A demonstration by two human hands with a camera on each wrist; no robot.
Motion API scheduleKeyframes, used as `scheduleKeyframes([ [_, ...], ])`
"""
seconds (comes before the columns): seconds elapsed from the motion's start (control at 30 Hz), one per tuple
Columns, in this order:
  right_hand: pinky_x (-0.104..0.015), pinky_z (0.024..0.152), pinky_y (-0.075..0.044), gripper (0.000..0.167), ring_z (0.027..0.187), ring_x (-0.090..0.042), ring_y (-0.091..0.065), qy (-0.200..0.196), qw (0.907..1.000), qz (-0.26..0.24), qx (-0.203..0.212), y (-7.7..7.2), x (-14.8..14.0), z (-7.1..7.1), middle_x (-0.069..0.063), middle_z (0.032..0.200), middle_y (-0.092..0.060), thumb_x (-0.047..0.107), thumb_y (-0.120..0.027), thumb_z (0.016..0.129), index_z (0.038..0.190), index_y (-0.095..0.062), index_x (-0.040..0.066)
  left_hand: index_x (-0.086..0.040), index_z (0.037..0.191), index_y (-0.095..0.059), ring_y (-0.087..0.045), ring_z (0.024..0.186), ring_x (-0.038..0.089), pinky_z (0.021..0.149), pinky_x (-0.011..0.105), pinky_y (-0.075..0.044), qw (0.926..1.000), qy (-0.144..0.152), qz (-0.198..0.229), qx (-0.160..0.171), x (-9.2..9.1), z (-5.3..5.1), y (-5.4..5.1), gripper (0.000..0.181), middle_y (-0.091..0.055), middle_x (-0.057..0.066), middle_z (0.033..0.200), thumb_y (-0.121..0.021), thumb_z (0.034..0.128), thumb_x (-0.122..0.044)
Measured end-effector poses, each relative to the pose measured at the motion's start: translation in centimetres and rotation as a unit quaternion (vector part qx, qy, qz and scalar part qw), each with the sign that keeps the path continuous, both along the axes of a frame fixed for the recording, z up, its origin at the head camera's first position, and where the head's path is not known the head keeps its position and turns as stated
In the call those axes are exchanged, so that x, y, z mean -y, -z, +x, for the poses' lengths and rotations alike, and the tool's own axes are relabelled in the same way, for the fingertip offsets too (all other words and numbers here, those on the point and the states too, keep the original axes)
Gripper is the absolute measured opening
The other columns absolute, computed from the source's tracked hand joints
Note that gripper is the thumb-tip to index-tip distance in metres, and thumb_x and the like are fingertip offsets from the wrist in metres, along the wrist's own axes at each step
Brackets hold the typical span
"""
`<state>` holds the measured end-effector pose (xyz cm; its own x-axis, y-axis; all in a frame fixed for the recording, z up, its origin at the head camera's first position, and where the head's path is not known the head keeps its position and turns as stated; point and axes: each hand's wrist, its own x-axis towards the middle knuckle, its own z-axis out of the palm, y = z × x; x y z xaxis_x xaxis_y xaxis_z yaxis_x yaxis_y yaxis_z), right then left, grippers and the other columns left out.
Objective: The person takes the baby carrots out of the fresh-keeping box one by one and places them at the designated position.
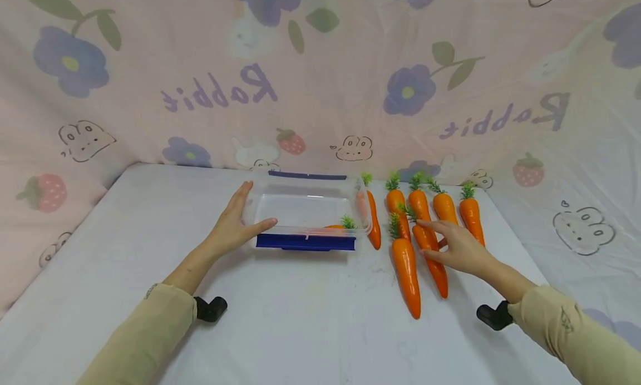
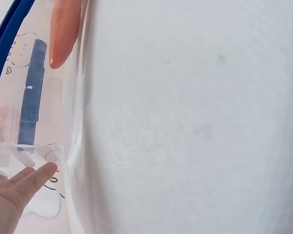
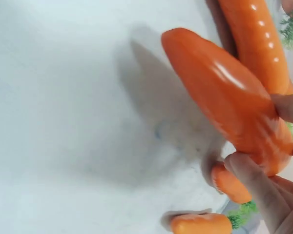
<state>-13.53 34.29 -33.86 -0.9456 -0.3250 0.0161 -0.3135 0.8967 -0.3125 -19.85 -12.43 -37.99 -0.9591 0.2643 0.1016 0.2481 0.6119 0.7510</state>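
My right hand [image 1: 458, 248] pinches an orange toy carrot [image 1: 437, 271] between thumb and fingers, its tip pointing toward me. In the right wrist view, this carrot [image 3: 215, 83] casts a shadow off to its side, so it appears raised from the cloth. My left hand [image 1: 232, 223] rests against the left end of a clear plastic box [image 1: 305, 229] with dark blue clasps, thumb at the near corner and fingers straight along the side. Inside the box lies a carrot [image 2: 64, 36], of which the head view shows mainly its green top [image 1: 348, 222].
Another carrot [image 1: 407, 276] lies just left of the held one. Several more carrots [image 1: 472, 215] are lined up behind and to the right, and one carrot [image 1: 374, 221] lies beside the box's right end. A patterned curtain [image 1: 320, 95] stands behind the white table [image 1: 280, 318].
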Motion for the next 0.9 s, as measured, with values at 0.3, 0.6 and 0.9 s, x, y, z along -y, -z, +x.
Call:
scheduleKeyframes([
  [0.3, -0.018, 0.061, -0.051, 0.063, 0.077, -0.016, -0.059, 0.006, 1.0000, -0.005, 0.006, 0.7, -0.3, 1.2, -0.020, 0.120, -0.062, 0.027, -0.078, 0.079, 0.132, -0.054, 0.001, -0.022, 0.156, 0.000, -0.008, 0.148, 0.036, 0.112, 0.064, -0.017, 1.0000, -0.002, 0.001, 0.000, 0.0, 0.0, 0.0, 0.106, 0.000, 0.007, 0.162, -0.068, 0.0813, -0.055],
  [0.6, -0.021, 0.062, -0.053, 0.065, 0.077, -0.013, -0.059, 0.004, 0.9998, -0.001, 0.020, 1.6, -0.9, 1.8, -0.019, 0.121, -0.063, 0.033, -0.078, 0.079, 0.131, -0.055, 0.002, -0.023, 0.156, 0.001, -0.007, 0.148, 0.036, 0.112, 0.065, -0.015, 0.9999, -0.004, -0.004, 0.011, 0.0, 0.3, -0.2, 0.106, 0.001, 0.007, 0.162, -0.068, 0.0818, -0.055],
  [0.9, -0.024, 0.062, -0.055, 0.067, 0.077, -0.013, -0.061, 0.010, 0.9998, 0.007, 0.017, 1.7, -0.7, 2.0, -0.020, 0.122, -0.062, 0.037, -0.077, 0.079, 0.133, -0.054, 0.003, -0.024, 0.156, 0.001, -0.007, 0.147, 0.037, 0.112, 0.066, -0.016, 1.0000, -0.002, -0.003, 0.007, 0.0, 0.3, -0.1, 0.106, 0.001, 0.008, 0.162, -0.067, 0.0816, -0.056],
])
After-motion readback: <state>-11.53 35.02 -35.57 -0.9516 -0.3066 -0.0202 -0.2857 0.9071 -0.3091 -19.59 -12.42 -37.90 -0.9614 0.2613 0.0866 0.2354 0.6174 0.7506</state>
